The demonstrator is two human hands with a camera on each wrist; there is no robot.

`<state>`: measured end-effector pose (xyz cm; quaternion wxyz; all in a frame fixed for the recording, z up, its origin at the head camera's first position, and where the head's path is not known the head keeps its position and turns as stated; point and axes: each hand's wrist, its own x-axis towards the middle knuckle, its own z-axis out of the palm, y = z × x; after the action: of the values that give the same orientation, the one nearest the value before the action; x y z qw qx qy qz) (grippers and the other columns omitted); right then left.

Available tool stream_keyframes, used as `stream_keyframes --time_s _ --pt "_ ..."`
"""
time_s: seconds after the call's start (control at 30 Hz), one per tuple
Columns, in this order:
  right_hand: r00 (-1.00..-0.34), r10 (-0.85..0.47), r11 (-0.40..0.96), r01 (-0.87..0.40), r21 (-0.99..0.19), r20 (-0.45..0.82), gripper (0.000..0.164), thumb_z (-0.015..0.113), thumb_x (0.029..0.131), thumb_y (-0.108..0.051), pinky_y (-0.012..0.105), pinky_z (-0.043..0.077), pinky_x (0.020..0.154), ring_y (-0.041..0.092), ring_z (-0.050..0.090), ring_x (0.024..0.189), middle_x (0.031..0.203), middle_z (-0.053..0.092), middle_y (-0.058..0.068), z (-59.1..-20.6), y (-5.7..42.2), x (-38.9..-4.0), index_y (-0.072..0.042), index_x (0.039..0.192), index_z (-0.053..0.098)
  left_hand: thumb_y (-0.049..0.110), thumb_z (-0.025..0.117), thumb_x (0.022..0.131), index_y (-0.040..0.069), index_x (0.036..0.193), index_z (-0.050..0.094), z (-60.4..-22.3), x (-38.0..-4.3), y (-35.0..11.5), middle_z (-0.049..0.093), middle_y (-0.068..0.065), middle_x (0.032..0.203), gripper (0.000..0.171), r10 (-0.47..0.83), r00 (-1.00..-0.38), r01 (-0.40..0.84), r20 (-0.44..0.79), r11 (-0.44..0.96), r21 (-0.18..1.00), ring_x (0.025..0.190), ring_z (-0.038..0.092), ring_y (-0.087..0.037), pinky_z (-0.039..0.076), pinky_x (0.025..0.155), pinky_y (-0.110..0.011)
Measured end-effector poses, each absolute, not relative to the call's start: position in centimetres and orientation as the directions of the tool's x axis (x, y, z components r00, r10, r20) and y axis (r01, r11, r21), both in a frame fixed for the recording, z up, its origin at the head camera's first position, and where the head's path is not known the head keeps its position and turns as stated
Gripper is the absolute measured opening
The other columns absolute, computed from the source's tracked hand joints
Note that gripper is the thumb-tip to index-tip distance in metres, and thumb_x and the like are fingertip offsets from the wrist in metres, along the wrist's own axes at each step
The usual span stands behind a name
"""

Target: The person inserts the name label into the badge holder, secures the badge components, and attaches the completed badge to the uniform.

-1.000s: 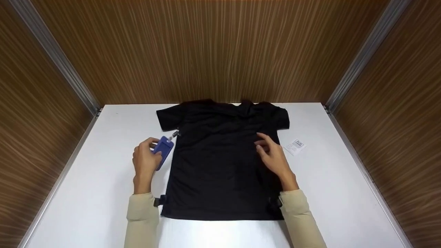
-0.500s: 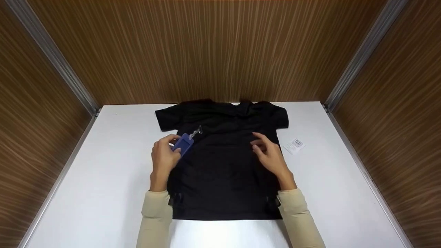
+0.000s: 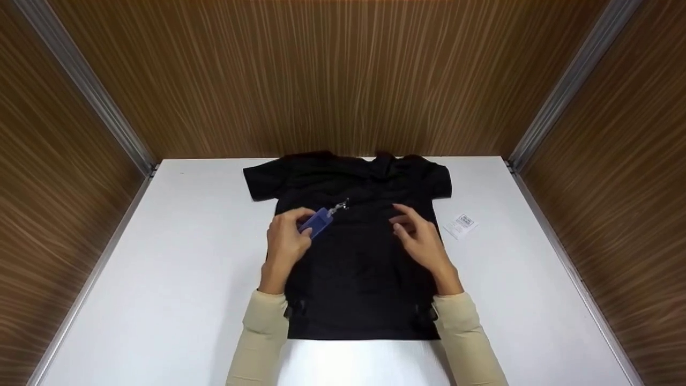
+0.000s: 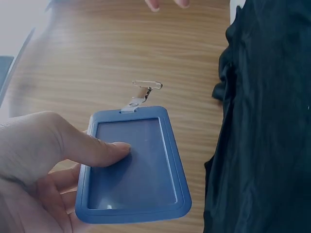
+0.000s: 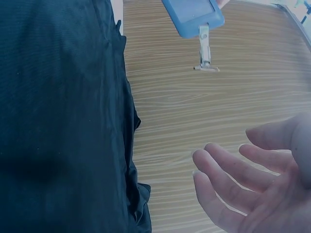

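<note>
Left grip: grasping blue badge holder, thumb on front. Metal clip: holder's far end. Right grip: released, fingers loosely bent. Black T-shirt: beneath both grips. White card: on counter, right of right grip.

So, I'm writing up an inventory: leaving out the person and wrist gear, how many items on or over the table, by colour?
Black: 1, the shirt
Blue: 1, the badge holder with its clip, in the left hand
White: 1, the printed card
Total: 3
</note>
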<state>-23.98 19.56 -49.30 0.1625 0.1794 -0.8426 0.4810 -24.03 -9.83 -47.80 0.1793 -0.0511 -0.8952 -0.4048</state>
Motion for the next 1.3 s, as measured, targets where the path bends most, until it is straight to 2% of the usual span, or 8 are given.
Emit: stream_keyframes --time_s 0.13,0.47,0.57,0.8,0.97,1.07,1.2,1.3 --pt "-0.879 -0.143 0.471 -0.465 -0.749 0.455 0.043 0.064 0.094 0.011 0.048 0.061 0.077 0.043 0.074 0.084 0.103 0.075 0.027 -48.5 19.2 -24.0 0.008 0.137 0.059 -0.004 0.079 0.08 0.014 0.104 0.08 -47.6 -24.4 -9.1 0.079 -0.009 0.098 0.03 -0.004 -0.913 0.296 0.408 0.681 0.669 0.091 0.074 -0.032 0.058 0.081 -0.05" --pt "-0.879 -0.214 0.423 -0.476 -0.771 0.426 0.043 0.064 0.099 0.0 0.04 0.062 0.083 0.042 0.073 0.092 0.11 0.077 0.016 -48.6 20.1 -25.3 -0.004 0.142 0.06 -0.006 0.079 0.079 0.016 0.101 0.081 -46.8 -25.0 -8.5 0.079 -0.007 0.097 0.031 0.038 -0.879 0.375 0.474 0.669 0.642 0.088 0.075 -0.032 0.06 0.076 -0.049" --pt "-0.882 -0.234 0.408 -0.471 -0.782 0.409 0.042 0.063 0.1 -0.003 0.035 0.061 0.084 0.04 0.074 0.093 0.112 0.076 0.018 -48.5 20.0 -25.1 -0.003 0.142 0.059 -0.006 0.079 0.078 0.015 0.101 0.081 -46.8 -24.8 -8.3 0.079 -0.007 0.096 0.031 0.05 -0.872 0.392 0.487 0.668 0.633 0.088 0.075 -0.032 0.06 0.075 -0.049" --pt "-0.893 -0.227 0.378 -0.448 -0.81 0.389 0.039 0.061 0.097 0.008 0.051 0.061 0.082 0.042 0.074 0.088 0.108 0.074 0.027 -45.9 17.9 -22.9 0.008 0.137 0.059 -0.007 0.079 0.077 0.016 0.098 0.081 -47.2 -24.4 -8.0 0.078 -0.005 0.092 0.031 0.08 -0.858 0.423 0.507 0.67 0.61 0.084 0.074 -0.029 0.059 0.071 -0.048" --pt "-0.899 -0.222 0.375 -0.436 -0.818 0.378 0.039 0.06 0.098 0.008 0.031 0.061 0.075 0.021 0.074 0.083 0.108 0.075 0.026 -46.4 18.0 -22.7 0.007 0.136 0.06 -0.007 0.078 0.077 0.016 0.098 0.082 -47.6 -24.1 -7.6 0.079 -0.003 0.093 0.031 0.101 -0.856 0.439 0.507 0.66 0.61 0.086 0.075 -0.029 0.06 0.072 -0.047" --pt "-0.903 -0.214 0.377 -0.428 -0.821 0.372 0.038 0.059 0.098 0.008 0.024 0.058 0.072 0.015 0.073 0.081 0.109 0.075 0.027 -46.7 18.0 -22.6 0.008 0.136 0.06 -0.008 0.078 0.078 0.016 0.098 0.082 -47.9 -24.0 -7.4 0.079 -0.003 0.094 0.032 0.112 -0.856 0.445 0.505 0.657 0.608 0.086 0.075 -0.028 0.06 0.072 -0.046" --pt "-0.91 -0.228 0.371 -0.41 -0.833 0.347 0.037 0.058 0.1 0.006 0.034 0.062 0.073 0.021 0.075 0.083 0.11 0.074 0.028 -46.9 17.8 -22.5 0.01 0.136 0.059 -0.008 0.077 0.078 0.016 0.098 0.082 -48.1 -23.9 -7.4 0.078 -0.003 0.092 0.031 0.124 -0.853 0.453 0.506 0.655 0.604 0.085 0.075 -0.027 0.061 0.073 -0.045" --pt "-0.922 -0.228 0.365 -0.38 -0.85 0.314 0.037 0.057 0.102 0.003 0.039 0.063 0.074 0.014 0.074 0.083 0.112 0.075 0.026 -47.8 17.8 -22.8 0.009 0.138 0.058 -0.007 0.077 0.078 0.016 0.096 0.083 -48.3 -23.6 -7.5 0.077 -0.003 0.089 0.03 0.127 -0.848 0.46 0.515 0.658 0.596 0.083 0.074 -0.026 0.06 0.073 -0.044"
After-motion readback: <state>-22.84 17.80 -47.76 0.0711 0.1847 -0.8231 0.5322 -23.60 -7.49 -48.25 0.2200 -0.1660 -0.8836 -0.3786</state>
